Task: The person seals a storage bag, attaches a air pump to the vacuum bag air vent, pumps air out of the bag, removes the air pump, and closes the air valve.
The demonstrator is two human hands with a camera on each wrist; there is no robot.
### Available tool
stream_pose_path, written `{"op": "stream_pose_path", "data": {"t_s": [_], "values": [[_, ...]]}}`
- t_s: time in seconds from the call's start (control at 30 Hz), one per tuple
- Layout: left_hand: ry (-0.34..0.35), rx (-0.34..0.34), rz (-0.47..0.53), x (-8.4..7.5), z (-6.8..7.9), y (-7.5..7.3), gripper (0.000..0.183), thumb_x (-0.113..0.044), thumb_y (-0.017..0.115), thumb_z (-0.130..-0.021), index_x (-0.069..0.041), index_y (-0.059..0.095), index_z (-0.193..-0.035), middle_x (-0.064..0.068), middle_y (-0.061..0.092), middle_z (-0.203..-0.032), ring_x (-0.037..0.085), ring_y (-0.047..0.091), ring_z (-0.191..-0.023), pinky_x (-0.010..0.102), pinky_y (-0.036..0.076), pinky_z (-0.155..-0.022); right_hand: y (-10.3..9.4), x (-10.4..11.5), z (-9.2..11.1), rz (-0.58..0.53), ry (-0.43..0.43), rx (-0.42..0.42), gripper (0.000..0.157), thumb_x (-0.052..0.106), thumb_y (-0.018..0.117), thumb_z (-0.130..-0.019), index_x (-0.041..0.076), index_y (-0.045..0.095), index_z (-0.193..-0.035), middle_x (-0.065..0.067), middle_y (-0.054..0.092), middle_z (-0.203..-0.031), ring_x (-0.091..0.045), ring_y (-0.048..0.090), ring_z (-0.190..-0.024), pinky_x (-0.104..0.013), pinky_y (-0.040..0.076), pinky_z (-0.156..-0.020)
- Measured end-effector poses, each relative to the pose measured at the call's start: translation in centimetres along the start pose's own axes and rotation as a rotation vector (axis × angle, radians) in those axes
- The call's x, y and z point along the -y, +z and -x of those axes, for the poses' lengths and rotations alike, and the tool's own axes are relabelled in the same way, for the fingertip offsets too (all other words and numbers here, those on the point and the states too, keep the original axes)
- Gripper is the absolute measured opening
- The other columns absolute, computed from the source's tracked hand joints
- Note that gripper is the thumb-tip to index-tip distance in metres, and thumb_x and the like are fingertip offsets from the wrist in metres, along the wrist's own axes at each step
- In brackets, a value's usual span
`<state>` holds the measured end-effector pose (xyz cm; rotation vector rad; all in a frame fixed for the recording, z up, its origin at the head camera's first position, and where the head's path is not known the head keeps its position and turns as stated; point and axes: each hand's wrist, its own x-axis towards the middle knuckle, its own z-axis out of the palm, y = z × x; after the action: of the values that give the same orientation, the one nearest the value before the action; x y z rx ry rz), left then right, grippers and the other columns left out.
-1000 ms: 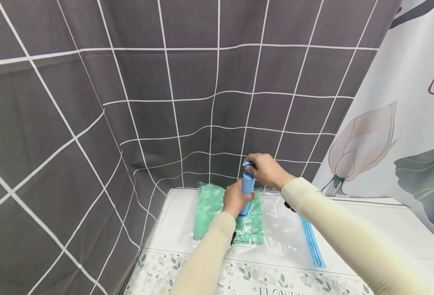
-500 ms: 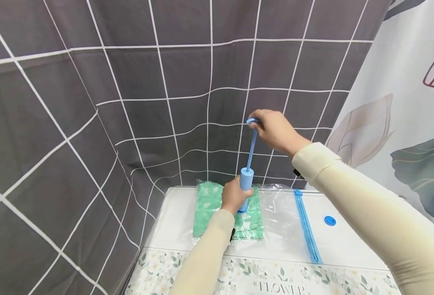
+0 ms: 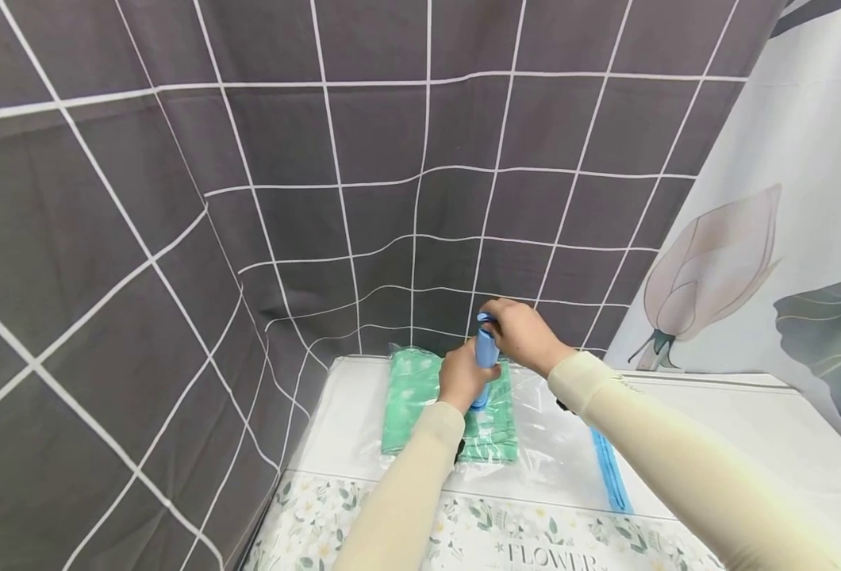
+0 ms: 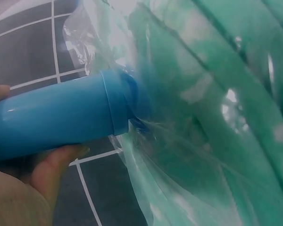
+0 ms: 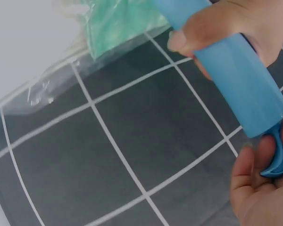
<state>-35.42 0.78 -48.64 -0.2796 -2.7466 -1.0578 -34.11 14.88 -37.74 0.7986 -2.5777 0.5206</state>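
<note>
A light blue hand pump (image 3: 487, 349) stands nearly upright on a clear plastic storage bag (image 3: 545, 420). Inside the bag lies folded green cloth (image 3: 408, 400) with pale patches. My left hand (image 3: 459, 374) grips the pump's barrel, whose lower end (image 4: 117, 103) meets the bag in the left wrist view. Above it, my right hand (image 3: 523, 333) holds the curved pump handle (image 5: 277, 157), which sits close against the barrel's top. The pump's shaft is mostly out of sight, and the barrel's foot is partly hidden by the plastic.
A blue zip strip (image 3: 611, 472) edges the bag on the right, partly covered by my right sleeve. A dark gridded curtain (image 3: 363, 214) rises behind and left. A white flowered curtain (image 3: 706, 270) hangs at right. Floral fabric (image 3: 342, 507) covers the table's front.
Half a second ago my right hand had drawn the handle high with the shaft exposed; now it is pushed back down. My left hand keeps its grip. The blue round cap is hidden again.
</note>
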Motion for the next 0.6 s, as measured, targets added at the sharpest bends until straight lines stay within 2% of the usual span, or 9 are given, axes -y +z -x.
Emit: {"op": "stream_pose_path", "data": {"t_s": [0.03,0.2,0.23,0.27,0.3,0.47,0.53,0.6], "values": [[-0.001,0.000,-0.003,-0.1,0.0,0.0,0.050,-0.035,0.092,-0.096,-0.016,0.075,-0.139,0.009,0.088,-0.121,0.033,0.085,-0.108,0.050,0.068,-0.090,0.9,-1.5,-0.2,-0.027,-0.026,-0.013,0.019,0.008,0.071,-0.110,-0.001,0.077,-0.126,-0.019,0.083,-0.121,-0.038,0.081,-0.114,-0.053,0.068,-0.101],[-0.005,0.002,0.008,-0.1,0.0,0.1,0.052,-0.034,0.092,-0.096,-0.015,0.074,-0.140,0.010,0.088,-0.120,0.033,0.085,-0.105,0.050,0.069,-0.089,-0.8,-1.6,-1.0,-0.070,0.022,0.017,0.023,0.012,0.069,-0.113,-0.002,0.077,-0.129,-0.021,0.082,-0.125,-0.038,0.081,-0.116,-0.054,0.067,-0.104],[-0.002,-0.004,0.012,-0.1,0.0,0.2,0.052,-0.034,0.093,-0.095,-0.015,0.074,-0.139,0.010,0.088,-0.118,0.033,0.085,-0.103,0.050,0.069,-0.087,-1.6,-1.4,-1.5,-0.072,0.039,0.024,0.024,0.013,0.067,-0.114,-0.002,0.076,-0.130,-0.021,0.081,-0.126,-0.039,0.080,-0.117,-0.055,0.066,-0.106],[0.004,-0.010,0.016,-0.1,0.0,0.2,0.052,-0.033,0.093,-0.094,-0.014,0.074,-0.138,0.011,0.088,-0.117,0.033,0.085,-0.102,0.050,0.069,-0.086,-3.5,0.2,-1.8,-0.057,0.084,0.036,0.023,0.008,0.067,-0.112,-0.005,0.075,-0.129,-0.026,0.080,-0.127,-0.044,0.079,-0.117,-0.060,0.065,-0.106],[0.008,-0.016,0.023,-0.1,0.0,0.2,0.052,-0.033,0.093,-0.094,-0.014,0.075,-0.138,0.011,0.088,-0.115,0.034,0.085,-0.101,0.049,0.069,-0.085,-4.7,0.4,-2.4,-0.055,0.098,0.031,0.024,0.008,0.066,-0.112,-0.005,0.075,-0.130,-0.026,0.080,-0.129,-0.044,0.079,-0.119,-0.060,0.064,-0.109],[0.033,-0.032,0.066,0.1,0.3,0.1,0.053,-0.030,0.092,-0.092,-0.010,0.075,-0.137,0.012,0.088,-0.113,0.034,0.085,-0.097,0.049,0.069,-0.082,-11.1,2.1,-5.2,-0.030,0.128,-0.020,0.026,0.011,0.066,-0.113,-0.004,0.074,-0.133,-0.028,0.079,-0.134,-0.046,0.077,-0.123,-0.062,0.060,-0.115],[0.040,-0.038,0.088,0.1,0.5,0.1,0.052,-0.029,0.092,-0.092,-0.009,0.075,-0.137,0.012,0.088,-0.113,0.033,0.085,-0.097,0.049,0.070,-0.082,-12.7,2.7,-5.7,-0.022,0.132,-0.035,0.026,0.010,0.065,-0.114,-0.004,0.073,-0.134,-0.028,0.078,-0.135,-0.045,0.076,-0.124,-0.062,0.059,-0.115],[0.040,-0.041,0.102,0.0,0.6,0.1,0.053,-0.029,0.092,-0.092,-0.009,0.075,-0.138,0.012,0.088,-0.114,0.033,0.085,-0.098,0.049,0.070,-0.084,-13.3,2.9,-5.8,-0.019,0.138,-0.049,0.026,0.010,0.065,-0.114,-0.003,0.073,-0.135,-0.027,0.078,-0.136,-0.045,0.076,-0.125,-0.061,0.059,-0.114]]}}
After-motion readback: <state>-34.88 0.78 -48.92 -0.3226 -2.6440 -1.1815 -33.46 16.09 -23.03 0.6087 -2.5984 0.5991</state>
